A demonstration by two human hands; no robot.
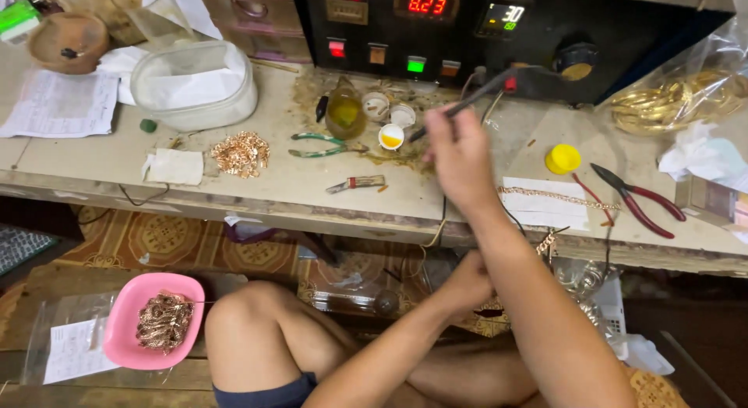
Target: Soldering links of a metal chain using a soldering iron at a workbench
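A view from above of a person seated cross-legged on the floor before a low, worn workbench (234,186) that runs across the whole scene. At the far side of the bench, right of centre, stands a black control box (545,34) with lit red number displays and small coloured buttons. To the far left sits a pale, translucent plastic tub (195,84) with paper in it, and beside it a sheet of printed paper (58,104).

The person's right hand (460,155) is raised over the middle of the bench, fingers closed around a thin dark soldering probe (471,102) whose cable leads up toward the box; the tip points left and down toward a small white cup (391,135) of yellow liquid. The left hand (467,283) is low, below the near bench edge, close to the lap; it looks curled, but whether it grips anything cannot be told.

On the floor at near left lies a pink bowl (128,330) filled with copper-coloured chain. On the bench, left of centre, rests a small heap of gold chain (241,153), with green-handled pliers (319,147) just to its right. At the right lie red-handled pliers (639,201), a long gold chain (553,196) stretched over white paper, and a yellow cap (562,158). A clear bag of gold bangles (670,104) sits at the far right
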